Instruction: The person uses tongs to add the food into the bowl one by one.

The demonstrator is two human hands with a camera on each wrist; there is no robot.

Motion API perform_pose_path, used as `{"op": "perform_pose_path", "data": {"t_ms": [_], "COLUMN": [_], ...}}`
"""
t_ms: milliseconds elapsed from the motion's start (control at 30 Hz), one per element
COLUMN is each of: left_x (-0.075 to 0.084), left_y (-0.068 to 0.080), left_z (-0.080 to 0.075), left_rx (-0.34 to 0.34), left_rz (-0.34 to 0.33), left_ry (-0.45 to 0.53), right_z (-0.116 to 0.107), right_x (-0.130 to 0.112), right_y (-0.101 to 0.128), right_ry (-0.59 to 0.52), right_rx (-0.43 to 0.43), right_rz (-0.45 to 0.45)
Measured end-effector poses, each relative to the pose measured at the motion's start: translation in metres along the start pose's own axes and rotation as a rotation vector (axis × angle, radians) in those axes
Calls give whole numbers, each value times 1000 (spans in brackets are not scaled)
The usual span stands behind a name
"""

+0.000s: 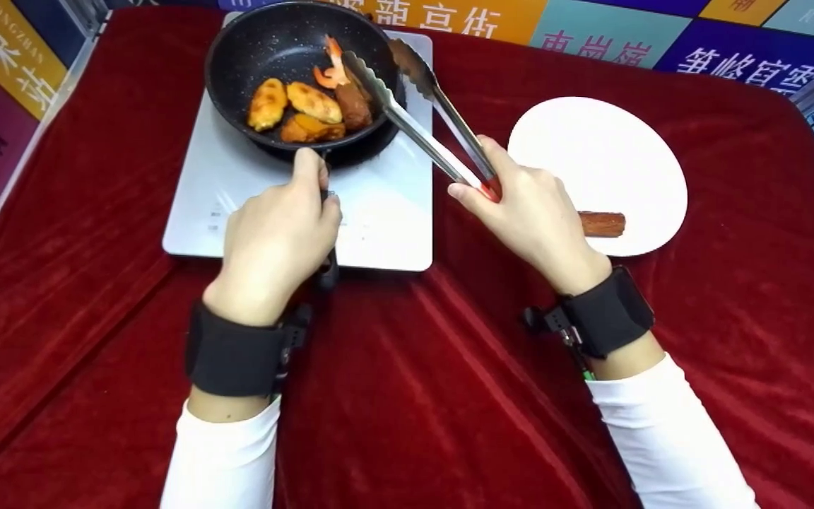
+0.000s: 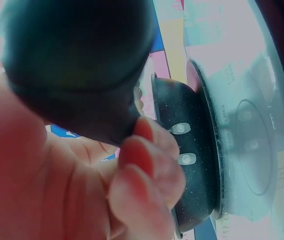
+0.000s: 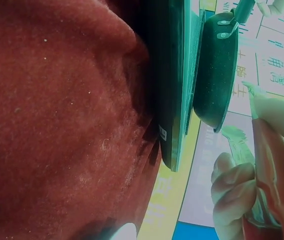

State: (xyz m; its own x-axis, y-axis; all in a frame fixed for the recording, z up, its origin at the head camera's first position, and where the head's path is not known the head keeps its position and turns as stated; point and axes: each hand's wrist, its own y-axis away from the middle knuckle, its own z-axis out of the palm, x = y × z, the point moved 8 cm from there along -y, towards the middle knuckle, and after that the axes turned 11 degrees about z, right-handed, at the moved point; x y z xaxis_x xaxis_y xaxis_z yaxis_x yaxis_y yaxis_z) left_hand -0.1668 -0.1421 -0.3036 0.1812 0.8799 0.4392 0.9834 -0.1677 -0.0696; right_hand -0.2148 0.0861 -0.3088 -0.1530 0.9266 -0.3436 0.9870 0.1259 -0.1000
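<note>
My left hand (image 1: 276, 226) grips the black handle (image 2: 76, 65) of a speckled frying pan (image 1: 266, 42). In the pan are two golden wing-like pieces (image 1: 314, 102), an orange-brown piece (image 1: 311, 130), a darker brown piece (image 1: 354, 106) and a shrimp (image 1: 334, 69). My right hand (image 1: 531, 205) holds metal tongs (image 1: 421, 133) by their red grips (image 3: 269, 165). The tongs' arms are spread at the pan's right rim, one tip over the pan beside the shrimp and brown piece, the other above the rim. Nothing shows between the tips.
The pan stands on a white induction cooktop (image 1: 393, 233). Right of it, a white plate (image 1: 598, 155) carries a reddish-brown stick-shaped piece (image 1: 603, 224), partly covered by my right hand. Red velvet cloth (image 1: 407, 396) covers the table, with printed panels (image 1: 598, 35) behind.
</note>
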Motion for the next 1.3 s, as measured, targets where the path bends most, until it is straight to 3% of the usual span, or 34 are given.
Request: {"op": "perform_pose_path", "data": {"t_ms": [467,733,1100,1300], "left_x": [2,1,3,4], "left_y": [0,0,-1,-1], "left_z": [4,4,2,1], "left_rx": [-34,-19,-23,-6], "left_rz": [5,18,21,27], "left_ry": [15,20,24,22], "right_z": [-13,-23,-61,-75], "right_x": [12,23,79,111], "right_y": [17,33,59,73], "right_ry": [0,34,103,144], "right_rx": [42,103,186,183], "right_rz": [-1,-60,-84,-123]}}
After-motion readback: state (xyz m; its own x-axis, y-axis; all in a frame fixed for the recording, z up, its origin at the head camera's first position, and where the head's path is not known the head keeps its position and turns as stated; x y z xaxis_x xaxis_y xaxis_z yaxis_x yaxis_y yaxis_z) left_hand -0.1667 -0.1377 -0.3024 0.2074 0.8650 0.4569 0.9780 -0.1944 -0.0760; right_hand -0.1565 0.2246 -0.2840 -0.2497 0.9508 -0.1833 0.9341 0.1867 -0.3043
